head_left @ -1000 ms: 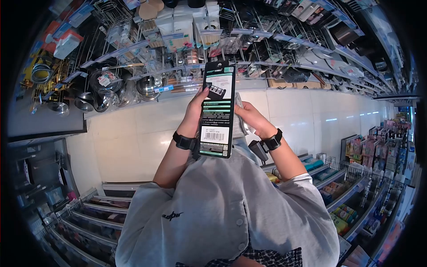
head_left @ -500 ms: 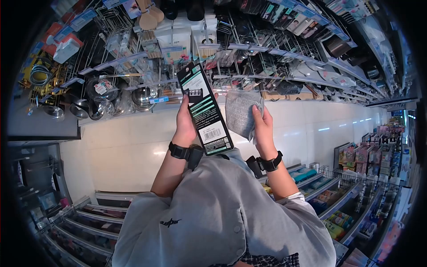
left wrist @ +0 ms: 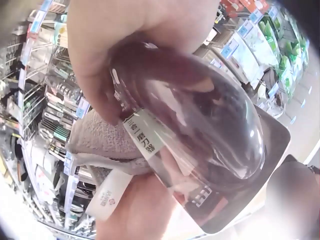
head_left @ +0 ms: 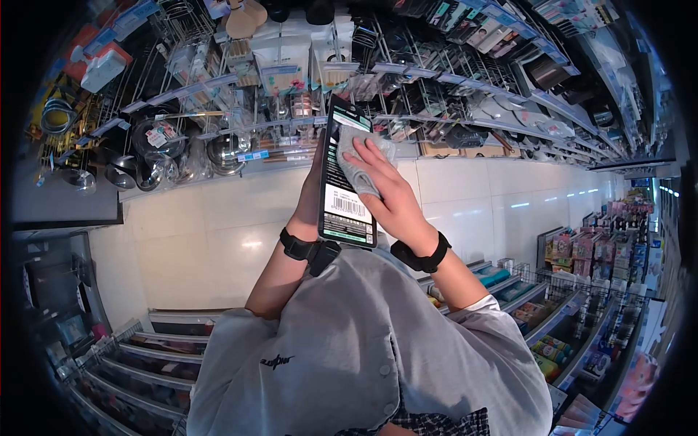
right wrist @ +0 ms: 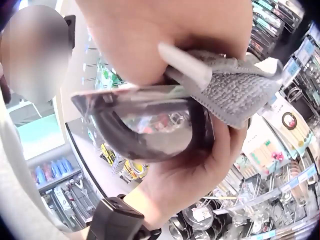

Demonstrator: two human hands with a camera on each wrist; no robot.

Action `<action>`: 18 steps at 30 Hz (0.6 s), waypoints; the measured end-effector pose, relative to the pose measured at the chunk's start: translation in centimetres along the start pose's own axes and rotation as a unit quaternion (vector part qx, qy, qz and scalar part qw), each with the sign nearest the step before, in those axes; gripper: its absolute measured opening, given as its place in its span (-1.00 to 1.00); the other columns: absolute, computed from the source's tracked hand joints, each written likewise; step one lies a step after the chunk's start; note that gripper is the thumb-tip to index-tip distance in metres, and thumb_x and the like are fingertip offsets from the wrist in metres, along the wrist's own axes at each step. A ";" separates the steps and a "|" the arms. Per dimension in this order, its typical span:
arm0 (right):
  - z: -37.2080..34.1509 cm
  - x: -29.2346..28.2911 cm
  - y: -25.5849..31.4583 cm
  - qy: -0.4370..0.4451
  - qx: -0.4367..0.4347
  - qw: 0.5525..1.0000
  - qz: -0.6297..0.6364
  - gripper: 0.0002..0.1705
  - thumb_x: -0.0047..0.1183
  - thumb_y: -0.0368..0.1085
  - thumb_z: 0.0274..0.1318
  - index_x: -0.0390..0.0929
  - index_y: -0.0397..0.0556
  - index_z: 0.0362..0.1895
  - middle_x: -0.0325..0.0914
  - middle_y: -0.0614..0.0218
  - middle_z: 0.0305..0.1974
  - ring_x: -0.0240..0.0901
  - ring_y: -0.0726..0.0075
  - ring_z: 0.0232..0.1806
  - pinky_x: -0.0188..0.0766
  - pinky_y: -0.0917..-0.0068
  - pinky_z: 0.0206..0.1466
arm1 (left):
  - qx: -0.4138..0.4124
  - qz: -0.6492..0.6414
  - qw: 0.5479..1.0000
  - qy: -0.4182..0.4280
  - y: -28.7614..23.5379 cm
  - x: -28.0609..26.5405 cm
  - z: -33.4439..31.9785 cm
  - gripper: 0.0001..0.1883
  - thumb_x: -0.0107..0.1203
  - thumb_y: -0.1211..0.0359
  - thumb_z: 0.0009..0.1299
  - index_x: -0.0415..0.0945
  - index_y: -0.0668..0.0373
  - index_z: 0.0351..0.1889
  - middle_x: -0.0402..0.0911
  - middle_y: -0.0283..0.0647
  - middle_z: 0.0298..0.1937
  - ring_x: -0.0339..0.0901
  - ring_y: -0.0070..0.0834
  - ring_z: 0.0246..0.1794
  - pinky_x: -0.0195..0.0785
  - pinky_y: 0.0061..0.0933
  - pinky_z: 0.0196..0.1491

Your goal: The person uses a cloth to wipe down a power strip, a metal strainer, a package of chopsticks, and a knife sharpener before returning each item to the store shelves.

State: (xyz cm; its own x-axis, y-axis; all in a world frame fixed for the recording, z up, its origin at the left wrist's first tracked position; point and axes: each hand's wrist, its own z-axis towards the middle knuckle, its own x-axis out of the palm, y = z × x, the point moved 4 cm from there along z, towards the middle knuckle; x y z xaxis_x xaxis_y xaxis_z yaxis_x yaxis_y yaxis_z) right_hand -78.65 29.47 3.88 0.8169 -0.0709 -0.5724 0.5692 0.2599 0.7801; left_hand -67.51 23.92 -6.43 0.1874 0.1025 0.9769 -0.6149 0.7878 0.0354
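A black carded pack holding a knife sharpener (head_left: 347, 206) stands upright before my chest, its printed back and barcode facing me. My left hand (head_left: 308, 198) grips it from the left and behind. In the left wrist view the clear blister (left wrist: 220, 120) bulges over the dark handle, and the fingers wrap its upper end. With straight, spread fingers my right hand (head_left: 389, 196) presses a grey cloth (right wrist: 240, 90) flat on the card's upper half. The cloth has a white tag (left wrist: 108, 196). Part of the printing is covered by cloth and hand.
Ahead, racks of hanging kitchenware include ladles (head_left: 120, 171) and packaged utensils (head_left: 280, 69). Pale floor tiles (head_left: 211, 240) lie between the racks and me. Low shelves of goods (head_left: 171, 356) run behind on the left, others (head_left: 538, 320) behind on the right.
My right hand first was behind the pack, then held the cloth out to the right, and now presses it on the card. The pack tilted left and is upright again.
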 end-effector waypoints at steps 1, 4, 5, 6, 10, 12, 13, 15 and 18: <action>-0.1 0.2 0.8 0.048 -0.046 0.997 -0.035 -0.29 -0.06 -0.52 -0.11 0.44 0.08 0.27 0.24 0.14 0.40 -0.01 -0.08 0.50 0.12 0.17 0.44 | 0.007 0.030 1.000 -0.002 0.0 -0.2 -0.9 -0.44 -0.27 0.03 0.60 0.16 0.15 0.43 0.36 -0.19 0.35 0.42 -0.29 0.26 0.35 -0.26 0.27; -1.3 1.4 3.9 0.162 -0.151 0.974 -0.049 -0.23 -0.06 -0.51 -0.25 0.49 0.15 0.23 0.30 0.33 0.38 0.13 0.15 0.47 0.35 0.25 0.22 | -0.010 0.282 0.943 -0.176 -1.6 -2.4 -3.3 -0.43 -0.36 0.06 0.61 0.16 0.25 0.41 0.32 0.01 0.36 0.39 -0.17 0.29 0.32 -0.16 0.33; -1.3 1.6 4.2 0.188 -0.157 0.967 -0.072 -0.24 -0.04 -0.52 -0.24 0.49 0.15 0.22 0.30 0.34 0.38 0.14 0.16 0.46 0.34 0.27 0.19 | -0.032 0.199 0.967 -0.159 -1.3 -1.6 -3.3 -0.45 -0.32 0.11 0.60 0.13 0.25 0.43 0.31 0.00 0.36 0.40 -0.20 0.28 0.33 -0.20 0.32; -1.3 1.8 4.2 0.213 -0.162 0.959 -0.097 -0.25 -0.01 -0.53 -0.24 0.50 0.15 0.21 0.30 0.35 0.38 0.15 0.16 0.45 0.34 0.29 0.17 | -0.055 0.113 0.982 -0.139 -0.9 -0.7 -3.2 -0.46 -0.27 0.16 0.60 0.10 0.26 0.44 0.31 -0.02 0.36 0.40 -0.23 0.27 0.34 -0.23 0.31; 1.3 1.2 3.4 0.125 -0.209 0.951 -0.190 -0.24 0.04 -0.52 -0.22 0.47 0.14 0.24 0.27 0.33 0.40 0.13 0.16 0.46 0.32 0.26 0.17 | -0.019 0.496 0.862 -0.103 -0.7 -2.9 -3.5 -0.48 -0.20 0.30 0.58 0.05 0.24 0.46 0.31 -0.04 0.36 0.43 -0.30 0.25 0.37 -0.30 0.27; 3.8 -0.4 2.8 -0.012 -0.125 0.962 -0.243 -0.24 0.05 -0.49 -0.17 0.43 0.15 0.28 0.23 0.32 0.42 0.10 0.18 0.48 0.29 0.20 0.19 | -0.033 0.324 0.941 -0.086 -1.0 -1.9 -2.1 -0.42 -0.09 0.36 0.54 0.01 0.18 0.49 0.33 -0.10 0.36 0.42 -0.36 0.26 0.40 -0.35 0.23; 4.1 -0.1 2.5 0.003 -0.129 0.966 -0.226 -0.23 0.08 -0.43 -0.15 0.40 0.16 0.30 0.20 0.31 0.44 0.08 0.19 0.49 0.26 0.14 0.23 | -0.049 0.244 0.951 -0.183 -0.5 -1.7 -2.8 -0.41 -0.16 0.26 0.57 -0.04 0.12 0.52 0.29 -0.11 0.40 0.37 -0.32 0.32 0.32 -0.32 0.28; 2.6 1.7 4.5 0.072 -0.161 0.967 -0.185 -0.26 0.03 -0.43 -0.15 0.44 0.16 0.27 0.23 0.32 0.42 0.11 0.18 0.47 0.25 0.24 0.18 | -0.061 0.156 0.967 -0.195 -0.6 -2.4 -3.4 -0.41 -0.19 0.21 0.58 -0.04 0.12 0.52 0.28 -0.11 0.41 0.35 -0.30 0.34 0.29 -0.30 0.31; -1.1 3.4 6.8 0.217 -0.214 0.943 -0.133 -0.27 -0.02 -0.41 -0.18 0.48 0.17 0.24 0.28 0.33 0.40 0.15 0.21 0.46 0.26 0.40 0.06 | -0.092 -0.023 0.973 -0.208 -0.6 -3.4 -4.0 -0.40 -0.27 0.11 0.60 -0.03 0.12 0.53 0.25 -0.12 0.44 0.30 -0.25 0.38 0.22 -0.26 0.36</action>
State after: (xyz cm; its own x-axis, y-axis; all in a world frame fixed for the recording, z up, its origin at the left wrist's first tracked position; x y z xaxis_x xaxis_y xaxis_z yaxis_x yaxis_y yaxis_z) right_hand -72.12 32.05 7.00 0.4820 0.1875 -0.8559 0.5830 0.6606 0.4730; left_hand -64.67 25.53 -10.64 -0.1384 -0.1603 0.9773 -0.4580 0.8853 0.0803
